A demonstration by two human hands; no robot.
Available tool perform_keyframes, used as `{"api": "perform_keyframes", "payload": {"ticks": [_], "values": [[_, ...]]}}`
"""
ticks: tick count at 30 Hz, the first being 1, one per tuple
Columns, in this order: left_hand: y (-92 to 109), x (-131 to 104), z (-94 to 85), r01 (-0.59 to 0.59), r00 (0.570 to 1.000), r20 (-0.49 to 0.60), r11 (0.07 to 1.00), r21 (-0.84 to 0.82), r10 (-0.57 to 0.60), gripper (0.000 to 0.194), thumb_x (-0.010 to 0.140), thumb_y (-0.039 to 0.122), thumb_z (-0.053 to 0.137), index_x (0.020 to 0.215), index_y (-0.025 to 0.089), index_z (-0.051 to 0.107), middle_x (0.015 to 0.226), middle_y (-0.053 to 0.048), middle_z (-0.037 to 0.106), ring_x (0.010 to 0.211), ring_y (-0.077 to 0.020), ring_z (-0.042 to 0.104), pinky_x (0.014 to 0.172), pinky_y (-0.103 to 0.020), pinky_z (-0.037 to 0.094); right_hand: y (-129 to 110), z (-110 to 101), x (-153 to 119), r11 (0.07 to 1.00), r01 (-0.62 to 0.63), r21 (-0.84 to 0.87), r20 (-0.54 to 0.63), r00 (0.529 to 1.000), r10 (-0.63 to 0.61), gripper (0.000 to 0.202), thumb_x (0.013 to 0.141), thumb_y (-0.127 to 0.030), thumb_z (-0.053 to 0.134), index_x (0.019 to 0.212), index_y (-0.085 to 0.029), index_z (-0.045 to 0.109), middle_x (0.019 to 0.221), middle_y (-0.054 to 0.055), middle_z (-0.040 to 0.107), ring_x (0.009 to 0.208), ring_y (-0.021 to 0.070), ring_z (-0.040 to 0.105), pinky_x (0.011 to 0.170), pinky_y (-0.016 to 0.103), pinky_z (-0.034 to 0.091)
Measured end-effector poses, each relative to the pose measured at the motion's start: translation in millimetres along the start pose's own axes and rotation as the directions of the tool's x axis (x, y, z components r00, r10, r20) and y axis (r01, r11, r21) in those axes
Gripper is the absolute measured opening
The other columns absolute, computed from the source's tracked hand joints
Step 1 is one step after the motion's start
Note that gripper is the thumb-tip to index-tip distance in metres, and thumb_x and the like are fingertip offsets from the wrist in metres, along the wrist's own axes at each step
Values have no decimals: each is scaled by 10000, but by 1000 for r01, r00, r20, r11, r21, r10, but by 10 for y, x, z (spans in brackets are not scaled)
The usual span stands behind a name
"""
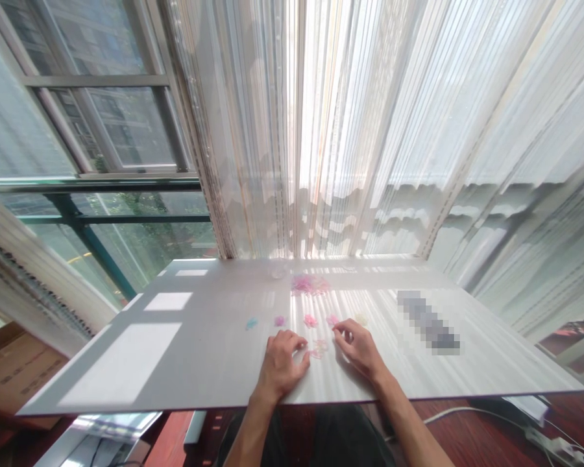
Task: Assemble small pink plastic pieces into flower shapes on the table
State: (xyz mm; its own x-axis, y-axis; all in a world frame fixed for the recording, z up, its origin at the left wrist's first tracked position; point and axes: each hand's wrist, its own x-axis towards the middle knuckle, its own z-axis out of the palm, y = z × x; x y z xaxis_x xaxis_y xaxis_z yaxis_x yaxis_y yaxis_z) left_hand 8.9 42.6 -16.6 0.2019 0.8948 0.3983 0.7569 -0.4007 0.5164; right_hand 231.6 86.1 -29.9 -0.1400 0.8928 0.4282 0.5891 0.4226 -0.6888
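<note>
On the white table [214, 350] lie small piles of coloured pieces in a row: blue [251, 323], purple [279, 321], red-pink [310, 321], pink [331, 320] and pale yellow [361, 318]. My left hand [283, 363] rests with curved fingers just left of a small mixed pile [317, 350]; its thumb and fingertips are apart with nothing visible between them. My right hand [355, 347] has thumb and forefinger pinched together beside the pink pile; whatever they hold is too small to make out. A larger pink and purple heap [310, 284] lies farther back.
A clear round object [277, 272] stands near the table's back edge. A blurred-out dark object [429, 323] lies on the right. Sheer curtains [321, 130] hang behind the table. A cardboard box [19, 370] is at the lower left, and a white cable [467, 410] runs below on the right.
</note>
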Motion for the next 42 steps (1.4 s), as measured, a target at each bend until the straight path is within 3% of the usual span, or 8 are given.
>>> {"api": "perform_keyframes", "payload": {"ticks": [2,3,8,16,31,37,42], "values": [[7,1,1,2,1000,10,1000,6,-3,50,825,214,646,856,203,684,853,-51,695,877,-243,640,800,-376,419,-29,5,-14,999,51,-14,73,996,-50,216,890,-296,503,879,-192,693,815,51,654,673,176,586,676,301,487],[6,2,2,5,1000,14,1000,4,-5,50,842,226,638,842,202,682,844,-49,693,868,-238,640,800,-374,414,-28,11,-15,998,54,-34,57,997,-52,219,891,-283,497,905,-190,695,829,55,652,688,179,590,690,306,491],[-6,6,2,10,999,33,1000,-13,-10,118,887,257,614,810,201,683,824,-41,689,858,-229,641,800,-367,407,111,71,18,989,-32,-147,-180,984,5,278,896,-279,487,1017,-150,702,854,81,658,696,197,597,729,344,504],[5,16,-11,34,999,10,998,-50,-34,152,893,264,610,778,200,687,776,-31,696,733,-192,620,762,-352,403,201,141,84,957,-30,-288,-175,984,-21,279,934,-291,468,935,-171,720,825,79,674,712,207,624,727,337,484],[-43,12,33,44,999,-29,995,-86,-46,195,892,278,602,730,199,676,738,-27,701,661,-170,616,762,-340,428,136,90,124,982,-43,-183,-162,987,13,423,963,-479,434,850,-179,708,805,79,683,611,186,587,693,339,486],[-46,13,27,54,998,-21,993,-105,-57,200,895,282,585,738,198,676,742,-31,704,657,-168,611,765,-348,433,94,118,168,982,-8,-191,-115,993,-14,383,964,-459,472,900,-179,726,827,74,680,648,190,605,693,335,488],[-34,11,6,62,998,-6,992,-106,-63,202,898,286,580,742,199,676,754,-35,705,667,-172,621,772,-342,441,64,113,125,971,77,-226,-149,982,-113,254,921,-327,529,1012,-180,715,913,93,668,855,243,629,815,378,515]]}}
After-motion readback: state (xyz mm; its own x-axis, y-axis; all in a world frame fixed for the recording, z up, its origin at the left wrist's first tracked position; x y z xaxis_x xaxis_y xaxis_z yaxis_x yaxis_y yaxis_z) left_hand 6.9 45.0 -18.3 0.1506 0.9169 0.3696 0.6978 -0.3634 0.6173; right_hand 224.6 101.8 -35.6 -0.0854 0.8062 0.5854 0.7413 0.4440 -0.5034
